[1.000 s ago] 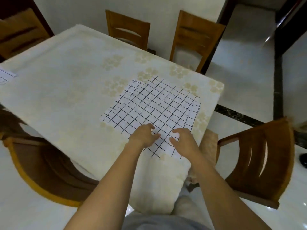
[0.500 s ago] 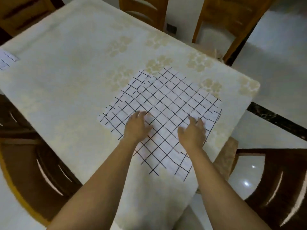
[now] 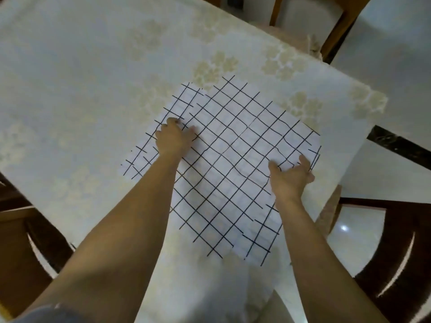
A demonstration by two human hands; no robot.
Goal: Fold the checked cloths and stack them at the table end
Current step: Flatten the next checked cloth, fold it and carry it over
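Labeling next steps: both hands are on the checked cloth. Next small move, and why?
Probably pinch the right edge and fold it over toward the left hand. The cloth lies spread flat, the right hand sits at that edge, and the left hand presses the other side.

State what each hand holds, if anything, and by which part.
It cannot be told. The left hand rests with bent fingers on the checked cloth near its left side, the right hand near its right edge; pinching or pressing is unclear.
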